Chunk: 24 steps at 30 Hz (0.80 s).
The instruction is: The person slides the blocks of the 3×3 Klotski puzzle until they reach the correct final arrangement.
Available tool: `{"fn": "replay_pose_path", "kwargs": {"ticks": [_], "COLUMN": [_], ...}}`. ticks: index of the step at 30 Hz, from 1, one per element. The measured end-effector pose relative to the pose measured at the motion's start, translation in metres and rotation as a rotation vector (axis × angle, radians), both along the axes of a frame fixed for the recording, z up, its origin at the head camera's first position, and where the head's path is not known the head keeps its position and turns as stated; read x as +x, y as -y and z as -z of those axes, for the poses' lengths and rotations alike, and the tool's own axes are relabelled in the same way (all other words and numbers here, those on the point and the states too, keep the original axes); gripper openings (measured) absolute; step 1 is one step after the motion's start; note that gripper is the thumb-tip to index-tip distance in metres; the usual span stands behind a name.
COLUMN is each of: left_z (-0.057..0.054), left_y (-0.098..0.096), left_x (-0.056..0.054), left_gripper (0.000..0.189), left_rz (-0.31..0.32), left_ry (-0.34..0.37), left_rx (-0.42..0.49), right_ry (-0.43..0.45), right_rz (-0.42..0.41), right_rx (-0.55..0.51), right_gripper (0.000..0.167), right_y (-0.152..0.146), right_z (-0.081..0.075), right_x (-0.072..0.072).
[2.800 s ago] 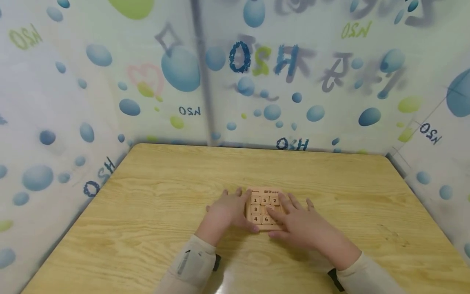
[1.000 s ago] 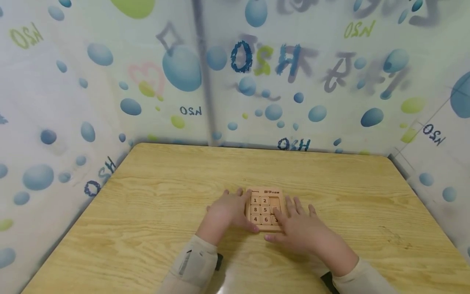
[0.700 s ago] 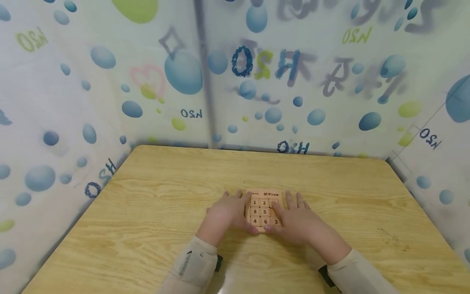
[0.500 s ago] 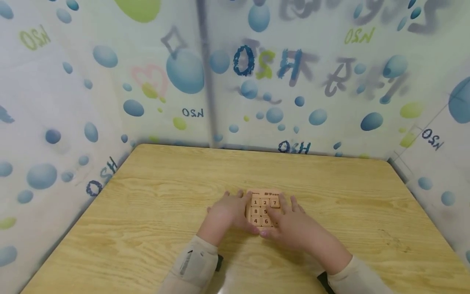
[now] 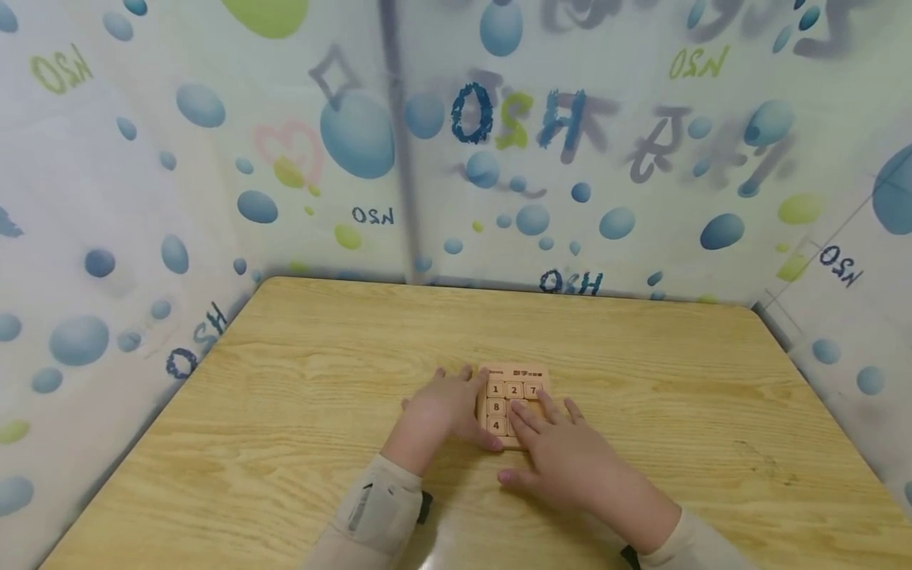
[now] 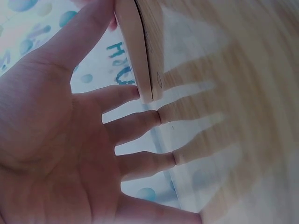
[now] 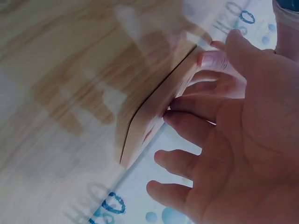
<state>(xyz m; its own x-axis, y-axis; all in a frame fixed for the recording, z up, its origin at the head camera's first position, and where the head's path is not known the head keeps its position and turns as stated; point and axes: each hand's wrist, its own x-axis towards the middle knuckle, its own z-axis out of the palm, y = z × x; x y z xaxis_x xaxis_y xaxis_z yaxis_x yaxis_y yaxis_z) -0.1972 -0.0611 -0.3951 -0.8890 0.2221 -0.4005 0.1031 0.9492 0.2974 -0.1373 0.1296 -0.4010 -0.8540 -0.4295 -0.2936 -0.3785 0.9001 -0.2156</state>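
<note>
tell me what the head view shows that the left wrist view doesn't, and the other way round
Only the head view shows the top face of the puzzle board, with number tiles 1, 2, 7, 8 and 4 readable, the backs of the left hand and right hand, and pale sleeves.

Only the left wrist view shows the left palm, the board's side edge up close, and the spread fingers mirrored in the glossy table.

Both show the left hand touching the board, the wooden tabletop and the drop-patterned wall.

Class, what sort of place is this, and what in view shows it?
Probably a small booth: bubble-patterned sheeting on three sides of a wood-grain table, which bears a number puzzle.
</note>
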Motion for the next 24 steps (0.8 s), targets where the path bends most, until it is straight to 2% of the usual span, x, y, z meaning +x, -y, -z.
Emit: {"fn": "replay_pose_path", "kwargs": {"ticks": [11, 19, 24], "left_z": [-0.003, -0.006, -0.004], "left_y": [0.0, 0.0, 0.0], "left_x": [0.001, 0.004, 0.003], "left_gripper": [0.119, 0.118, 0.118], "left_rz": [0.004, -0.01, -0.005], "left_ry": [-0.004, -0.004, 0.0], "left_rx": [-0.004, 0.02, 0.021], "right_ry": [0.016, -0.04, -0.068], "right_rz": [0.015, -0.041, -0.035], "right_rx": [0.003, 0.026, 0.048], "right_gripper": [0.09, 0.088, 0.089], "right_y": [-0.027, -0.005, 0.0], "right_z": [-0.003, -0.007, -0.004], "right_x": [0.001, 0.017, 0.014]}}
